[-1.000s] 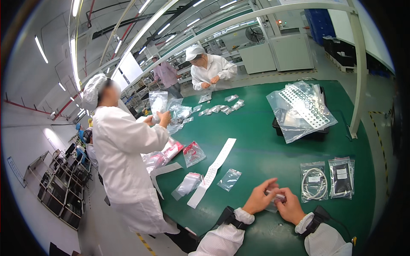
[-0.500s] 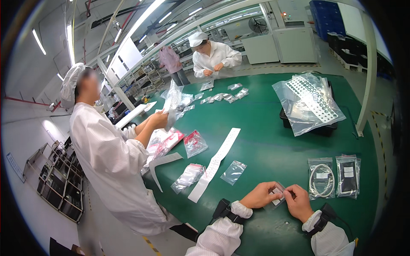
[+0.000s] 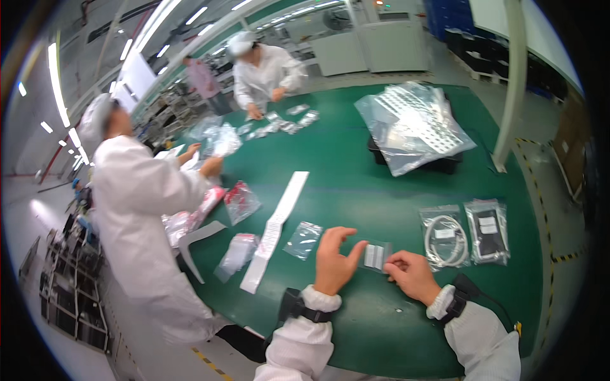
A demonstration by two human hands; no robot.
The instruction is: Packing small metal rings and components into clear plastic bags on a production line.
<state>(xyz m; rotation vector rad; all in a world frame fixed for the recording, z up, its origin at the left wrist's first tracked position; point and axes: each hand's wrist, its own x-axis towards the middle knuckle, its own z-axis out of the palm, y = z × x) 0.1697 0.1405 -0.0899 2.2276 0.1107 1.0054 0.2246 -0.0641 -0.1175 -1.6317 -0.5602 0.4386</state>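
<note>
Small clear plastic bag (image 3: pixel 375 255) with a white label, low centre of frame, held just above the green table (image 3: pixel 356 171). Left hand (image 3: pixel 335 260) pinches its left edge, thumb against fingertips, other fingers splayed. Right hand (image 3: pixel 412 274) is closed on the right edge. Both clamped on film.

Handling, my read: near weightless, floppy, slick film; no stiffness beyond whatever is inside, which I can't make out. Best held at the edges or sealed rim, as now; mid-panel would crumple or slip.

Right of it: bagged white cable (image 3: pixel 444 237), bagged black part (image 3: pixel 487 230). Left: long white strip (image 3: pixel 276 228), another clear bag (image 3: pixel 303 239).
</note>
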